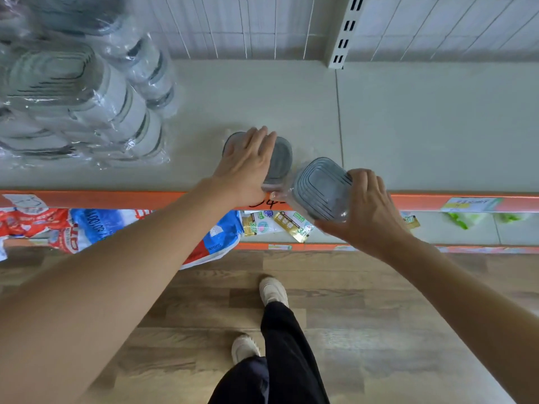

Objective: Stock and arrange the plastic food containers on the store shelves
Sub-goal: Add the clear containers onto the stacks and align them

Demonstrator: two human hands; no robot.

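Pale beige metal shelf [408, 126] with orange front strip, wood-look floor below. Wrapped stacks of grey-lidded plastic containers [87, 97] upper left. Left hand [248, 164] flat, fingers straight, on grey-lidded container [281, 158] at centre. Right hand [364, 211] gripping tilted wrapped grey-lidded container [320, 188] beside it, over shelf edge.

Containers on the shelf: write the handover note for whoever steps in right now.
Left hand: flat on the wrapped container set standing near the front of the shelf.
Right hand: grips a second container set, tilted at the shelf's orange edge, not yet set down.
Done: a stack of wrapped sets sits at the shelf's left.
Left: place the held set beside the first, then align both.
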